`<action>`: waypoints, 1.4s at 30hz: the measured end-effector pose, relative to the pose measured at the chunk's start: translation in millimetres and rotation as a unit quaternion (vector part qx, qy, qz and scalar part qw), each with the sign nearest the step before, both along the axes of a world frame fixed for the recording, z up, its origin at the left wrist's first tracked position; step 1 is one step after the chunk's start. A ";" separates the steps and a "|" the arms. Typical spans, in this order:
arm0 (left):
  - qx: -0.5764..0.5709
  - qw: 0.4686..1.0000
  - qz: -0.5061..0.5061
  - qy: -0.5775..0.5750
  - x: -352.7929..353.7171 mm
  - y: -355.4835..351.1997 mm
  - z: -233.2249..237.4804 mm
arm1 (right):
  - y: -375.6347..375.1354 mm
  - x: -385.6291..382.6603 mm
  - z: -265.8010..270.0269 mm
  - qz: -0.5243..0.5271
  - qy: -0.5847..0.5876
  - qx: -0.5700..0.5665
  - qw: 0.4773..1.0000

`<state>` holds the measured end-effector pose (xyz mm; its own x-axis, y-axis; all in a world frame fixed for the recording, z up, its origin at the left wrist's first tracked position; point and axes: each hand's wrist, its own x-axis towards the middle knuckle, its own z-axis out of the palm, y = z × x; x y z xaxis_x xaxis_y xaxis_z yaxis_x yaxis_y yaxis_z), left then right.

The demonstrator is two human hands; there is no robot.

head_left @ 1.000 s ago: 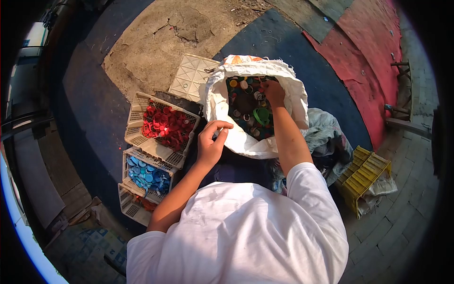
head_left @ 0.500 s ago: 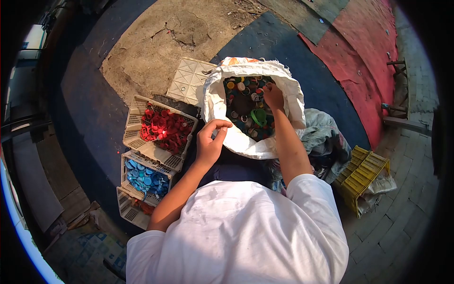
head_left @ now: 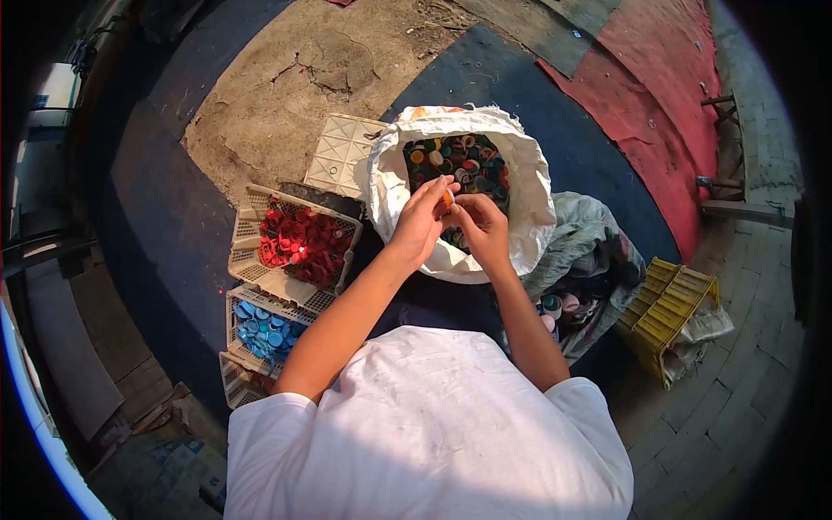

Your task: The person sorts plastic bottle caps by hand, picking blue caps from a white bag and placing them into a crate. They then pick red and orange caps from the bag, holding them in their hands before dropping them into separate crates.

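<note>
Orange cap sits pinched between the fingertips of both hands, just above the near edge of the sack's mouth. The left hand is closed on it with thumb and forefinger, and its other fingers are curled in. The right hand meets it from the other side, its fingers bent tight around the same cap.

Below them the white sack stands open, its rim rolled down, full of mixed caps in many colours. A cream panel lies flat, touching the sack's left side. Nearer the person on that side, three pale crates stand in a row: one holds red caps, the next holds blue ones, and the third is mostly hidden. On the right, a grey cloth is bunched against the sack, and a yellow crate lies beyond it.
</note>
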<state>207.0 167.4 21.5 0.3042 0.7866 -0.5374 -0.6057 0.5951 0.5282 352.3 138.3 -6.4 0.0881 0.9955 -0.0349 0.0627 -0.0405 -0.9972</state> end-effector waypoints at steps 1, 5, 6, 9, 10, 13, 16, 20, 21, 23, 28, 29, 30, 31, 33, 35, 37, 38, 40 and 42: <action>-0.007 1.000 -0.001 0.002 2.0 -3.8 -1.8 | -4.2 -0.8 13.8 0.003 -0.053 0.027 0.998; -0.033 0.999 0.011 -0.008 6.3 -22.5 -12.6 | -12.1 3.6 28.9 0.008 -0.143 0.104 0.984; -0.035 0.999 0.013 -0.018 6.3 -25.9 -12.9 | -13.0 3.3 29.0 0.005 -0.142 0.114 0.983; -0.019 0.999 0.025 -0.025 5.4 -29.4 -13.7 | -13.5 2.7 32.6 0.006 -0.119 0.098 0.988; -0.010 0.999 0.028 -0.025 4.1 -30.3 -14.1 | -14.0 1.9 31.9 0.000 -0.103 0.073 0.992; -0.010 0.999 0.040 -0.033 1.9 -29.8 -8.7 | -14.7 -0.2 24.4 -0.022 -0.036 0.006 0.999; -0.007 0.999 0.043 -0.028 -1.2 -33.0 -6.2 | -15.7 -3.4 14.2 -0.045 0.092 -0.046 0.994; -0.037 0.998 0.046 -0.022 -5.6 -36.9 -1.7 | -12.5 -6.1 19.0 -0.057 0.176 -0.072 0.980; -0.039 0.998 0.049 -0.011 -7.3 -38.5 -1.1 | -10.3 -0.6 14.8 -0.055 0.145 -0.075 0.985; -0.035 0.998 0.050 0.000 -11.6 -39.7 1.9 | 1.4 11.3 10.3 -0.056 0.090 -0.077 0.991; -0.025 0.998 0.054 0.016 -19.2 -42.9 4.8 | 58.5 33.1 -21.0 -0.050 -0.217 -0.036 0.974; -0.035 0.998 0.058 0.013 -19.6 -43.3 3.2 | 70.7 33.4 -27.7 -0.046 -0.269 -0.018 0.962; -0.048 0.997 0.061 0.010 -20.3 -45.3 1.3 | 80.8 31.4 -34.6 -0.031 -0.283 -0.022 0.958; -0.059 0.996 0.064 0.007 -20.9 -46.6 -0.1 | 91.2 26.3 -39.3 -0.017 -0.296 -0.027 0.955; -0.071 0.995 0.067 0.001 -21.7 -49.1 -1.5 | 103.1 11.3 -38.5 0.001 -0.349 -0.095 0.932; -0.075 0.995 0.068 -0.003 -22.1 -50.9 -1.9 | 116.2 4.5 -76.1 0.064 -0.391 -0.083 0.914; -0.073 0.995 0.066 -0.005 -22.2 -51.9 -1.7 | 125.7 -7.2 -102.0 0.133 -0.422 -0.124 0.888; -0.073 0.995 0.066 -0.006 -22.3 -51.2 -1.5 | 127.9 -11.5 -108.5 0.150 -0.423 -0.109 0.887; -0.074 0.995 0.064 -0.007 -22.7 -52.0 -0.6 | 128.0 -19.4 -129.8 0.184 -0.422 -0.080 0.884; -0.075 0.995 0.064 -0.006 -22.2 -51.7 1.4 | 128.8 -28.2 -146.2 0.192 -0.415 -0.049 0.888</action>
<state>184.8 115.7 23.0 0.2138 0.7308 -0.6483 -0.6867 0.5845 0.4323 324.1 267.0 -152.6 -0.2210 0.9537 -0.2038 0.8025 0.0590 -0.5938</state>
